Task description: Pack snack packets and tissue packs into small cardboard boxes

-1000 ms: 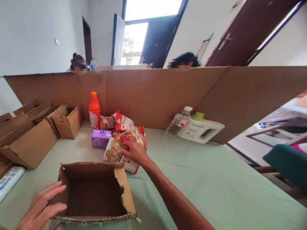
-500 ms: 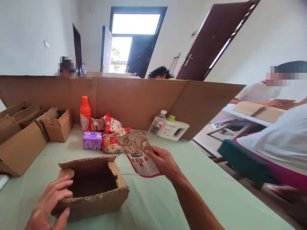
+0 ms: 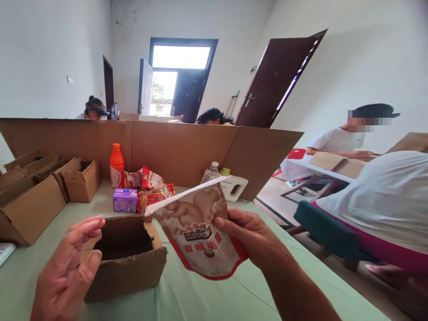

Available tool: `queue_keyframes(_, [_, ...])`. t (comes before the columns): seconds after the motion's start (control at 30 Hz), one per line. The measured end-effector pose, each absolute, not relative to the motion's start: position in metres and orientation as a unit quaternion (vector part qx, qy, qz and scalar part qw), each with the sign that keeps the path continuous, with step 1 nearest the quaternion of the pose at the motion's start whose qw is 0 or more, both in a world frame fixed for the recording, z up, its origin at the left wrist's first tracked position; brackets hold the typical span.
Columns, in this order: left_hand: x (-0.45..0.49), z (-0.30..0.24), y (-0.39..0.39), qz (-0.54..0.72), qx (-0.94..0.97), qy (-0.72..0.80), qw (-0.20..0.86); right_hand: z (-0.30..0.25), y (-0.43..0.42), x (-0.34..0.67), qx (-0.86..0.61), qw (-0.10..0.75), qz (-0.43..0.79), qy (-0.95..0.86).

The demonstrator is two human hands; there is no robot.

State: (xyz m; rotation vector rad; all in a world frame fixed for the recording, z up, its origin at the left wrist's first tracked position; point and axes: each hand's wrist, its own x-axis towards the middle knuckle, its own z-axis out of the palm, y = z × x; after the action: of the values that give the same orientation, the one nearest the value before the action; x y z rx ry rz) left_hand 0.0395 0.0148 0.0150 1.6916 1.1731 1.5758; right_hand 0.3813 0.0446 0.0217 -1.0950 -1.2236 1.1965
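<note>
Right hand [image 3: 254,236] pinches a glossy flat snack pouch [image 3: 199,232]; left hand [image 3: 68,267] spread open beside the rough corrugated cardboard box [image 3: 129,272]

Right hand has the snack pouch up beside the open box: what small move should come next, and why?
Probably lower the snack pouch leftward into the open box. The right hand pinches its edge in the air just right of the box, the box's visible inside looks bare, and the left hand is open beside its left wall.
</note>
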Motion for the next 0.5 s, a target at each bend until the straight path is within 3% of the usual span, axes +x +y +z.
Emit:
queue_keyframes(0.13, [0.052,0.024,0.019,0.547,0.632,0.344,0.428,0.027,0.03,0.355,-0.398,0.411,0.559,-0.6])
queue_keyframes(0.27, [0.061,0.029,0.015,0.408,0.642,0.305,0.574,0.035,0.027,0.329,-0.375,0.32,0.51,-0.705])
queue_keyframes(0.37, [0.064,0.026,0.004,0.341,0.652,0.297,0.609,0.044,0.027,0.315,-0.365,0.297,0.476,-0.743])
queue_keyframes(0.5, [0.062,0.018,-0.011,0.36,0.647,0.324,0.588,0.052,0.026,0.307,-0.34,0.284,0.493,-0.749])
